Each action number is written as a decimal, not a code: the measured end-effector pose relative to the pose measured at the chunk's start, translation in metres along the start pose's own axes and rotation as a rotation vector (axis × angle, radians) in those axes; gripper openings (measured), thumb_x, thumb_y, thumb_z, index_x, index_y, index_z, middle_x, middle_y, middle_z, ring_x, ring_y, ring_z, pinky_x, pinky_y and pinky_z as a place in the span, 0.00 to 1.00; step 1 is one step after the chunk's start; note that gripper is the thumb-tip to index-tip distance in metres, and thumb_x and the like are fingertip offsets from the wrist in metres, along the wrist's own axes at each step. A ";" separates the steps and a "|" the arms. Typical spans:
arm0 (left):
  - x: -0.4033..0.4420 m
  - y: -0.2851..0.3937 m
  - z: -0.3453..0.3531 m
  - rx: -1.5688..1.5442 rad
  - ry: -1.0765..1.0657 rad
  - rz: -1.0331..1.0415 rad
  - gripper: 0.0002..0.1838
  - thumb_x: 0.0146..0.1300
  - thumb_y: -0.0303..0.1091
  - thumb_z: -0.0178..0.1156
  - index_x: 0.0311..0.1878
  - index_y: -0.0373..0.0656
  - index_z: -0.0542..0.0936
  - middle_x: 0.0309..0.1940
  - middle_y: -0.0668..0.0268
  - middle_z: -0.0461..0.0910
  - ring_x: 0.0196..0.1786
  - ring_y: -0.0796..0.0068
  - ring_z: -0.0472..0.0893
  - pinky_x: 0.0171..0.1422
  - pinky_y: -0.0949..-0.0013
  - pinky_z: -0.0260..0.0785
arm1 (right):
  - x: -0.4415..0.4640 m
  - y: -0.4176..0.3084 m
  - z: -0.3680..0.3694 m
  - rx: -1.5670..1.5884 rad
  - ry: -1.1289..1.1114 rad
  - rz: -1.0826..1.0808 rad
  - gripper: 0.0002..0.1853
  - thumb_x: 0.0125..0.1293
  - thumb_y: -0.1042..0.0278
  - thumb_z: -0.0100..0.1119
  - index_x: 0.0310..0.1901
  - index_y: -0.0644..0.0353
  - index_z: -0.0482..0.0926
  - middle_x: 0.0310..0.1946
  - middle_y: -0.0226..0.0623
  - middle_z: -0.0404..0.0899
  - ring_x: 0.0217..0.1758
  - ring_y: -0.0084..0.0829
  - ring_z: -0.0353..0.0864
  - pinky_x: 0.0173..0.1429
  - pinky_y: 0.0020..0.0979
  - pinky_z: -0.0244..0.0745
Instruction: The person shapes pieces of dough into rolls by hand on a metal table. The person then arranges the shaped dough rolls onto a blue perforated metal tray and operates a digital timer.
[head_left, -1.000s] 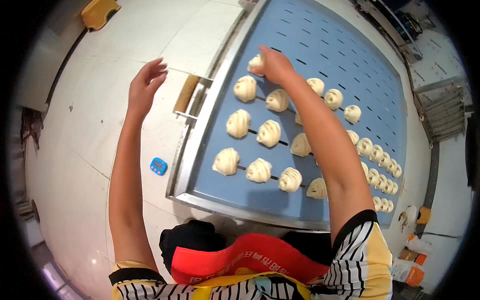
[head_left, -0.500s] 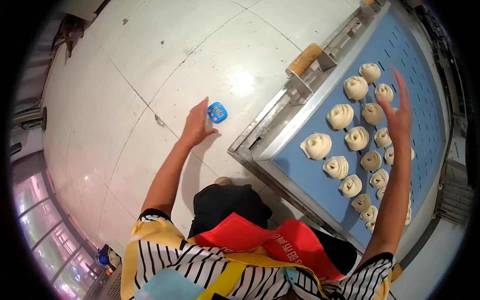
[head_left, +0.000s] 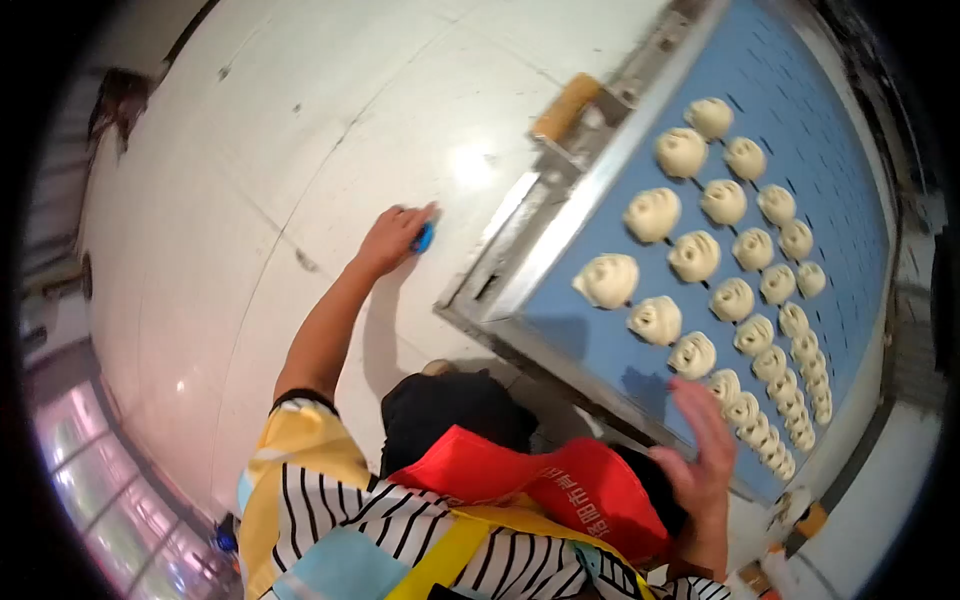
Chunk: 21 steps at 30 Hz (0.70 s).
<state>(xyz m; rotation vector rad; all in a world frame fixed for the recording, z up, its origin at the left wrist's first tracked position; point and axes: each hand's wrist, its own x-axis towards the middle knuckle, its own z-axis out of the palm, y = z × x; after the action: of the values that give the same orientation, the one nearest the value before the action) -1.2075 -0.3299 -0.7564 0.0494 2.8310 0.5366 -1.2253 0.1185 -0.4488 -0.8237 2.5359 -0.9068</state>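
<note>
My left hand (head_left: 393, 240) is low over the pale tiled floor, with its index finger stretched out and the other fingers curled over a blue timer (head_left: 424, 238). Most of the timer is hidden by those fingers; only its right side shows. My right hand (head_left: 703, 445) is open, thumb apart from the fingers, by the front edge of the blue perforated tray (head_left: 580, 340). It appears to hold nothing. Rows of coiled dough buns (head_left: 652, 215) sit on the tray, some of them just beyond my right fingertips.
A metal rack frame (head_left: 465, 300) with a wooden roller-like handle (head_left: 566, 107) runs along the tray's left side. My dark-clothed knee (head_left: 455, 415) and red apron (head_left: 560, 490) are close below. Barred windows (head_left: 110, 480) stand at lower left.
My left hand has gone from spread beside the timer to fingers curled over it. The right hand has drawn back from above the buns to the tray's near edge. The view has shifted slightly.
</note>
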 end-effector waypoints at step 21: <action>-0.003 0.433 -0.183 -0.533 0.275 0.530 0.55 0.43 0.28 0.74 0.73 0.39 0.51 0.61 0.48 0.71 0.61 0.57 0.74 0.61 0.59 0.67 | -0.062 0.050 -0.023 1.434 -0.054 0.533 0.20 0.69 0.64 0.55 0.59 0.62 0.71 0.50 0.41 0.77 0.52 0.25 0.76 0.58 0.29 0.72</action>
<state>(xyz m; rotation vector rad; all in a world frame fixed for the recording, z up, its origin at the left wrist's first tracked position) -1.2584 0.0079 -0.4341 0.6796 2.8058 1.4927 -1.2076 0.1990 -0.4582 0.2621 1.2637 -1.9192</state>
